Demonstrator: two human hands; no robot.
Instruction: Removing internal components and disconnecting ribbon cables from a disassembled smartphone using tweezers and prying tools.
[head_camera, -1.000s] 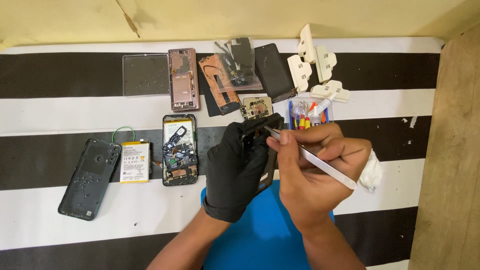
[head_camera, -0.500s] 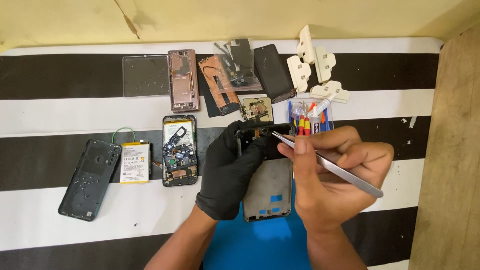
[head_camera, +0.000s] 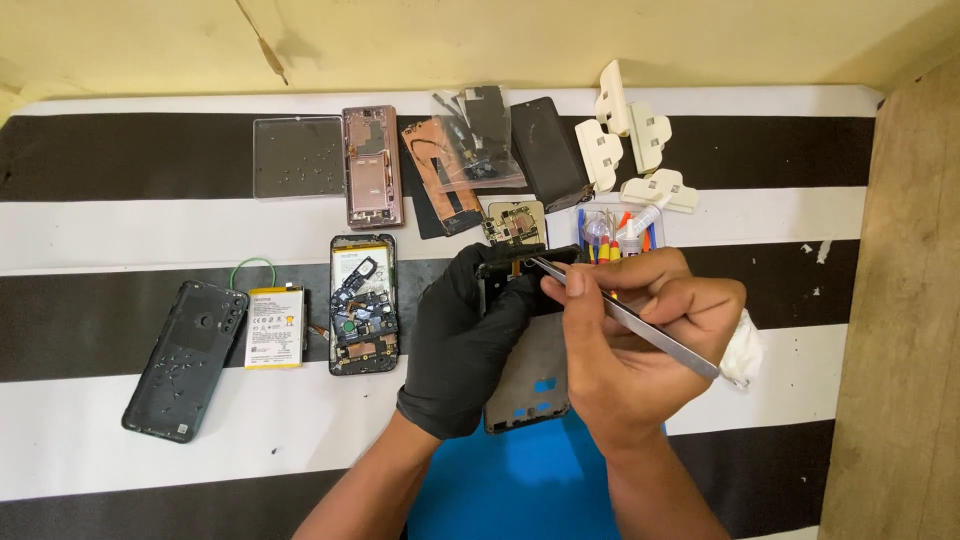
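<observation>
My left hand (head_camera: 465, 335), in a black glove, grips the upper part of a dark phone frame (head_camera: 530, 385) that lies over a blue mat (head_camera: 520, 480). My bare right hand (head_camera: 640, 330) pinches metal tweezers (head_camera: 640, 325); their tip touches the top edge of the frame beside my gloved fingers. A white cloth (head_camera: 742, 350) shows behind my right hand.
On the black-and-white striped mat (head_camera: 120, 240) lie an opened phone (head_camera: 363, 305), a battery (head_camera: 275, 327), a dark back cover (head_camera: 187, 358), a pink phone frame (head_camera: 371, 165), a clear plate (head_camera: 298, 157), a small circuit board (head_camera: 515, 222), white clips (head_camera: 630, 140) and a box of tools (head_camera: 615, 235). A wooden surface (head_camera: 905, 300) borders the right.
The phone frame has come down from upright to lie flatter over the blue mat. My right hand has shifted slightly, with the tweezers' tip staying at the frame's top edge.
</observation>
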